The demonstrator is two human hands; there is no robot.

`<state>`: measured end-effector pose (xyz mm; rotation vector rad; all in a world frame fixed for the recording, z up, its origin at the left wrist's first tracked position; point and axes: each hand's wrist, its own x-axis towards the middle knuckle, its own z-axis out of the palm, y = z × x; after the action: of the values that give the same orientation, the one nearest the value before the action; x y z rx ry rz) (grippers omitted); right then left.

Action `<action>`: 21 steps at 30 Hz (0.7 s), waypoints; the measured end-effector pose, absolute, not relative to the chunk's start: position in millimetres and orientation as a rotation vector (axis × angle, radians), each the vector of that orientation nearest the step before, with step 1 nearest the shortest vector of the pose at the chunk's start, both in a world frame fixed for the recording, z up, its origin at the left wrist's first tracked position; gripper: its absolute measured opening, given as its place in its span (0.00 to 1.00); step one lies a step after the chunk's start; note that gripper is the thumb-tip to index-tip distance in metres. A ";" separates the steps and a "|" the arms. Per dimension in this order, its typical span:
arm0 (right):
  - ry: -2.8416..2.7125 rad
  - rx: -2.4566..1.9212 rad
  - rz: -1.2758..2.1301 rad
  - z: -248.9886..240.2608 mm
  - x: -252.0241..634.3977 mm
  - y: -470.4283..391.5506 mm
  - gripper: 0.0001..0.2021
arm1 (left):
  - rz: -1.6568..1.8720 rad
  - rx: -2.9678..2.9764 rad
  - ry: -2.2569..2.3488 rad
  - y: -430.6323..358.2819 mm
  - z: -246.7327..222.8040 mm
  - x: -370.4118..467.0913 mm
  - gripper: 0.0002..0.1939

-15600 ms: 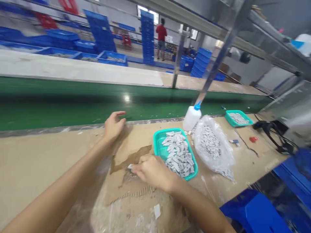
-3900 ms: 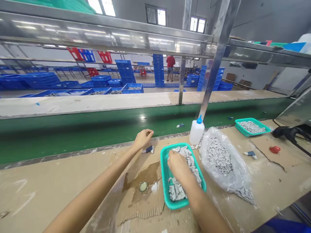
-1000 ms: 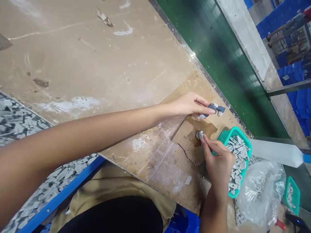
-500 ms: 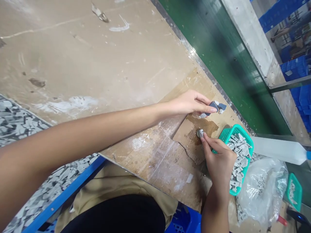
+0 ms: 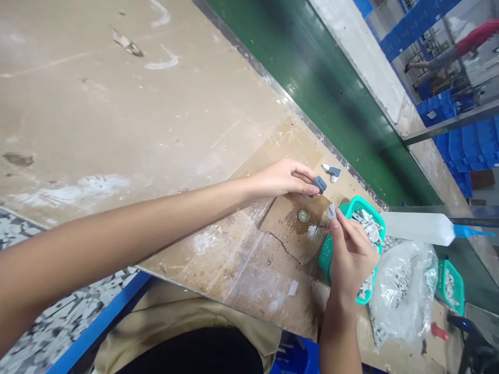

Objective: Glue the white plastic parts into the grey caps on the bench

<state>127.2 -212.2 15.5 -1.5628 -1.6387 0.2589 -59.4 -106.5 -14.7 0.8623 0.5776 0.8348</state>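
My left hand (image 5: pixel 290 177) pinches a small dark grey-blue block (image 5: pixel 319 184) between thumb and fingers, above a wet piece of cardboard (image 5: pixel 286 223). On the cardboard sits a small round metal cap (image 5: pixel 303 215) with liquid in or around it. My right hand (image 5: pixel 351 246) is closed on a small light grey piece (image 5: pixel 331 211), held up at the cardboard's right side. Beyond my left hand, a few grey-blue and white pieces (image 5: pixel 332 172) lie on the board. A green basket (image 5: pixel 324 254) of small grey and white pieces stands partly hidden behind my right hand.
A white bottle with a blue nozzle (image 5: pixel 419 227) lies past the basket, beside a clear plastic bag (image 5: pixel 405 291) of pieces. Farther right are a smaller green basket (image 5: pixel 460 291) and a red object (image 5: pixel 440 331). A green strip (image 5: pixel 307 88) borders the worktable (image 5: pixel 136 114). A person is in the background.
My right hand has lifted the light grey piece away from the round cap. The grey-blue and white pieces near my left hand now lie apart from it. The view has shifted right.
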 end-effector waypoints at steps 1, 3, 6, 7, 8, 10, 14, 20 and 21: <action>-1.611 -1.520 0.213 15.4 127.5 -212.1 0.09 | 0.824 0.875 0.585 -108.5 -13.2 -58.4 0.09; -1.611 -1.440 0.145 15.7 127.4 -211.7 0.09 | 0.793 0.896 0.575 -112.1 -11.2 -55.9 0.10; -1.677 -1.383 0.123 18.0 126.6 -211.4 0.11 | 0.756 0.924 0.520 -116.3 -11.1 -52.1 0.12; -1.698 -1.372 0.129 18.9 126.3 -211.6 0.12 | 0.748 0.937 0.505 -117.4 -11.3 -51.2 0.12; -1.716 -1.360 0.142 19.8 126.0 -211.8 0.13 | 0.743 0.949 0.489 -118.4 -11.5 -50.5 0.12; -1.749 -1.334 0.165 21.0 125.6 -212.3 0.15 | 0.735 0.968 0.451 -120.1 -11.6 -49.9 0.12; -1.795 -1.340 0.198 21.7 125.0 -213.0 0.14 | 0.707 1.010 0.451 -123.0 -10.5 -50.1 0.12; -1.797 -1.318 0.277 20.4 125.0 -213.5 0.18 | 0.793 0.990 0.474 -128.9 -10.0 -48.6 0.11; -1.793 -1.319 0.293 19.5 125.3 -213.7 0.19 | 0.813 0.997 0.476 -130.4 -10.0 -48.0 0.11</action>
<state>125.3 -213.7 19.5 -1.3188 -1.7925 0.2932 -48.0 -130.4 -10.0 0.9974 0.4758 0.8133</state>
